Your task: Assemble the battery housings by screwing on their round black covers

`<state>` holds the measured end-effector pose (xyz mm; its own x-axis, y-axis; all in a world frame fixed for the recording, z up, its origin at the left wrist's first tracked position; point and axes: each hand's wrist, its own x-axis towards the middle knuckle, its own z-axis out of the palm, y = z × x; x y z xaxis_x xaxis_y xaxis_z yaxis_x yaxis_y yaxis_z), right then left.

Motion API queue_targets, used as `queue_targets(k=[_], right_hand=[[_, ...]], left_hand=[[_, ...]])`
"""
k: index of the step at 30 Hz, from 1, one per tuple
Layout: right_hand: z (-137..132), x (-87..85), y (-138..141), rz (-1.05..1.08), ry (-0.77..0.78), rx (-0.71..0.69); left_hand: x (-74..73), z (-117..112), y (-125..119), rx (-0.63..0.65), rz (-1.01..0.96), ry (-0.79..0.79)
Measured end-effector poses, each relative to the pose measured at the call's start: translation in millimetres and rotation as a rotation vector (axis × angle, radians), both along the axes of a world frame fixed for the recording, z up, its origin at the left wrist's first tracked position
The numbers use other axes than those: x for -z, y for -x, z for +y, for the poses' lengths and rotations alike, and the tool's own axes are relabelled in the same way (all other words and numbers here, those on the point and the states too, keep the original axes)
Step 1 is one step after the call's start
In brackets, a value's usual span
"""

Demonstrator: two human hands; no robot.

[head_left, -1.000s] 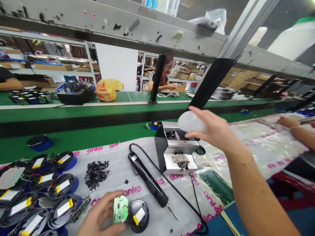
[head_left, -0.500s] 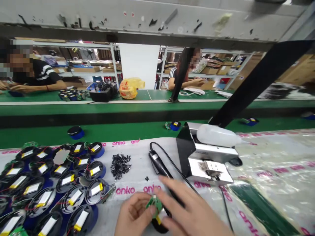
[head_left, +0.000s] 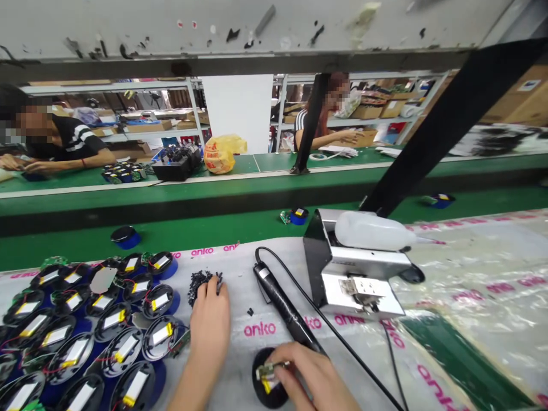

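Observation:
My left hand (head_left: 210, 324) reaches forward onto the heap of small black parts (head_left: 201, 282), its fingertips curled down into the heap. My right hand (head_left: 309, 379) pinches a small green circuit board (head_left: 269, 370) on edge over a round black shell (head_left: 265, 383) with a yellow-tabbed battery in it. A black soldering iron (head_left: 286, 311) with its cable lies just beyond my right hand. A silver and black iron stand (head_left: 356, 273) has a white squeeze bottle (head_left: 369, 231) lying on top.
Several round black shells with batteries (head_left: 92, 334) crowd the left of the plastic sheet printed "anko" (head_left: 259, 329). A green conveyor belt (head_left: 171, 228) runs behind. Two people work across the far bench (head_left: 257, 165), near a yellow bag (head_left: 218, 153).
My right hand left the white bottle on the stand and came down to the board. My left hand let go of the board and moved forward to the black parts.

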<state>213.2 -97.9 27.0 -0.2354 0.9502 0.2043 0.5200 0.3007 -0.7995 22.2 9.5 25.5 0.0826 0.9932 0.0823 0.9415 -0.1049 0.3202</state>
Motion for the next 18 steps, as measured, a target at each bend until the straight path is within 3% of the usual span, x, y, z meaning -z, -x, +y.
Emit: queue_targets(k=[4,9,14,18], right_hand=[[-4.9,1.8,-0.3,-0.025,0.087,0.135],[-6.1,0.6,4.2,0.038,0.202,0.134],[-1.4,-8.8,6.6,0.161,0.112,0.000],[-0.7,-18.9,7.6,0.101,0.112,-0.060]], left_hand=[[1.1,-4.2,-1.3,0.006,0.134,-0.014],[3.5,-4.7,6.7,0.027,0.172,-0.070],[13.7,-12.0,15.4,0.105,0.039,-0.204],[26.6,-23.1,21.3,0.194,-0.148,-0.249]])
